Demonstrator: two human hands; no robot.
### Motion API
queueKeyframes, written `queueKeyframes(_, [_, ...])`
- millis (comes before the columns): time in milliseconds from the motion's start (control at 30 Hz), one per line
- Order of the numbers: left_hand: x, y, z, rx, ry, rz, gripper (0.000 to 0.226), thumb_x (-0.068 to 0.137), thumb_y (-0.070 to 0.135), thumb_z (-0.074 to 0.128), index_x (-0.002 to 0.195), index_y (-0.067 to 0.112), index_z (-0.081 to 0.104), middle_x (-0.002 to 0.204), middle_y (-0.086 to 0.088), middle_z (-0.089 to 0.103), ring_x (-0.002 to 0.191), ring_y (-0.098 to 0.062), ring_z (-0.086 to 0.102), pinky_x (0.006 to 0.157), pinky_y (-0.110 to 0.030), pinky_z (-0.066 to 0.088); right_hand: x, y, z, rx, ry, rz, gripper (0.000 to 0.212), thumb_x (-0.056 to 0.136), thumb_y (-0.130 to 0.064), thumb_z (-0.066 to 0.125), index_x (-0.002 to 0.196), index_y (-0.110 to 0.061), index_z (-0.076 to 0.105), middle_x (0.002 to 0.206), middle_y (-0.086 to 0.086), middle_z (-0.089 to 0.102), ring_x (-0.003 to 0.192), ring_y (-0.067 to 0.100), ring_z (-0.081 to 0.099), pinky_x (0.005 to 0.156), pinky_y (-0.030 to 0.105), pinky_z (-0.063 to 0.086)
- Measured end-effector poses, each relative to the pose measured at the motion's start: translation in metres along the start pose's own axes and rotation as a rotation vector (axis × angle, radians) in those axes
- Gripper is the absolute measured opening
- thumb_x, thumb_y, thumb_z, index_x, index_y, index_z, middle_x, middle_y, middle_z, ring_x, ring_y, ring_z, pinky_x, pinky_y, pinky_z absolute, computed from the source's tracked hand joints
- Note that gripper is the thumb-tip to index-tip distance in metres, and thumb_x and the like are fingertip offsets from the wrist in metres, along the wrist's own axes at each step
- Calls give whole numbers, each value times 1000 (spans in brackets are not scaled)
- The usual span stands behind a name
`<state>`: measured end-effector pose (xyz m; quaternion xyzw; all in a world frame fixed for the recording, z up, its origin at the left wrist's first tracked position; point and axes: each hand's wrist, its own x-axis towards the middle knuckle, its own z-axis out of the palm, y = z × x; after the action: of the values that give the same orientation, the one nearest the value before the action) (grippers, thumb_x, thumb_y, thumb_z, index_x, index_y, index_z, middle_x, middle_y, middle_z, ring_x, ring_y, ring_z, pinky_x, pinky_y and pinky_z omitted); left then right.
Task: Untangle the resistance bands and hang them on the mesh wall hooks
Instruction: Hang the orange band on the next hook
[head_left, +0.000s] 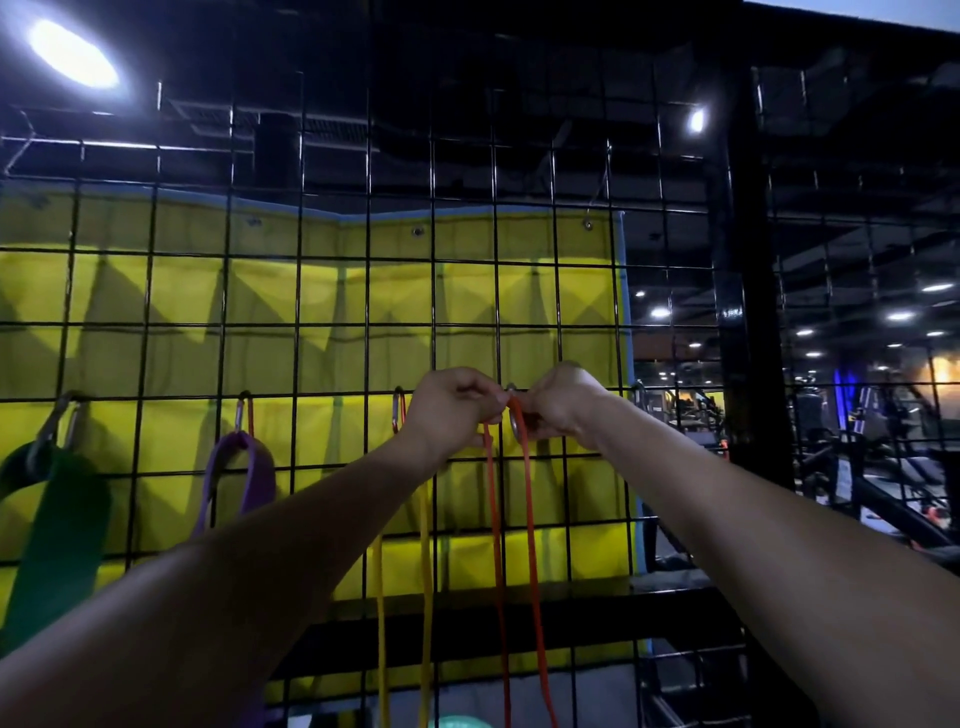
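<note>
The big mesh wall (332, 291) stood in front. Against it, the orange band (527, 499) hung from a silver clip (515, 423). Both hands, left hand (451, 405) and right hand (563, 408), pinched its top. Best to slide the loop fully in.

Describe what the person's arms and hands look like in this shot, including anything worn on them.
Both forearms are bare from the lower frame edge up to the wrists, with no sleeves in view. The left hand and the right hand wear no gloves, and no watch, wristband or ring is visible on either. The lighting is dim, so finer marks cannot be made out.
</note>
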<state>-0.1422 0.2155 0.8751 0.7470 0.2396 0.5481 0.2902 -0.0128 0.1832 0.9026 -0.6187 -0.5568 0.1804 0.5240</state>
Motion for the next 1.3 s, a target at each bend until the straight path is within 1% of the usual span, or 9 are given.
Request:
queueKeyframes(167, [8,8,5,168,13,35,5,87,7,61,86,4,65,80,-10,64,71,-16,62,59,-32,56,6,8,-4,-106,69,-66,20,87,-16,63,70,-12,53,74,6,56,70,19,56,84,36,53])
queueKeyframes(300, [11,12,4,259,2,21,6,86,6,62,86,2,66,80,-14,64,64,-17,59,53,-29,54,7,10,-5,-131,106,-75,27,90,-13,58,65,-17,46,69,0,48,61,11,47,65,25,48])
queueKeyframes(433, [14,14,1,272,-34,-58,10,85,4,62,89,-3,67,79,-17,63,59,-17,57,41,-19,49,8,10,-4,-145,108,-76,26,87,-20,63,67,-18,47,87,6,55,81,21,53,74,29,49])
queueKeyframes(600, [14,5,-3,406,-61,130,11,83,3,62,83,-2,71,75,-20,66,59,-21,58,58,-36,56,7,7,-1,69,3,9,27,84,-29,67,81,-4,57,80,16,68,71,26,66,79,37,58])
queueKeyframes(700, [11,-8,1,500,-110,160,12,82,3,62,80,2,74,75,-18,68,51,-8,52,59,-30,53,7,7,-2,15,22,2,28,83,-28,69,76,-3,59,73,13,67,66,24,65,74,34,57])
queueKeyframes(867, [9,-12,4,360,-105,108,9,82,2,64,82,0,73,62,-10,62,46,-2,51,45,-14,43,5,8,-1,5,32,-14,33,82,-28,70,89,4,66,85,20,72,82,32,70,88,40,56])
queueKeyframes(967, [4,-17,8,277,-100,53,12,82,-1,63,74,4,71,56,-7,58,37,1,48,50,-20,46,5,15,2,14,64,-65,23,87,-15,64,67,-8,56,57,5,63,65,22,60,80,34,55])
queueKeyframes(1167, [-9,-23,12,117,-71,-30,16,84,-1,60,72,5,68,72,-22,63,63,-24,56,59,-31,48,0,24,6,37,112,-114,28,89,-22,60,63,-15,54,64,4,56,68,22,56,83,39,53])
queueKeyframes(1300, [-14,-22,16,81,-55,-32,8,84,1,62,84,-3,69,75,-23,65,65,-24,59,58,-28,50,-5,28,8,3,124,-139,39,91,-35,58,57,-14,56,64,7,56,62,20,48,67,34,45])
